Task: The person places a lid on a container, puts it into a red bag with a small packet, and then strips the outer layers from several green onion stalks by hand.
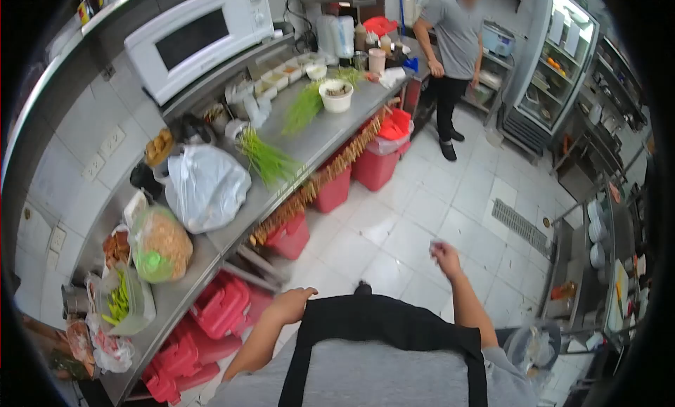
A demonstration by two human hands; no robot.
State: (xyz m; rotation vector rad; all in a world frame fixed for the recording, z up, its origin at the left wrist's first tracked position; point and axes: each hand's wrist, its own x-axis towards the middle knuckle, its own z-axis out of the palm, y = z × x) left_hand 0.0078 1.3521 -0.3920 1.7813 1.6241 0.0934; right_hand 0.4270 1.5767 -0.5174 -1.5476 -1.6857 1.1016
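Note:
My right hand [444,258] is out over the tiled floor, its fingers pinched round something small and pale that I cannot make out. Near the top of the black apron [383,319], at its left side, is my left hand [294,306]; its fingers are bent together, and whether they hold anything is hidden. To the left runs a steel counter [218,240] with a white plastic bag [207,188], a bag of orange-brown food [163,247], green stalks [266,157] and a white tub [336,98]. Neither hand touches the counter.
Red bins [376,164] stand below the counter. A person [452,48] stands at its far end, beside a glass-door fridge [548,73]. Steel shelves with bowls [598,224] line the right side. A floor drain [520,226] lies ahead to the right.

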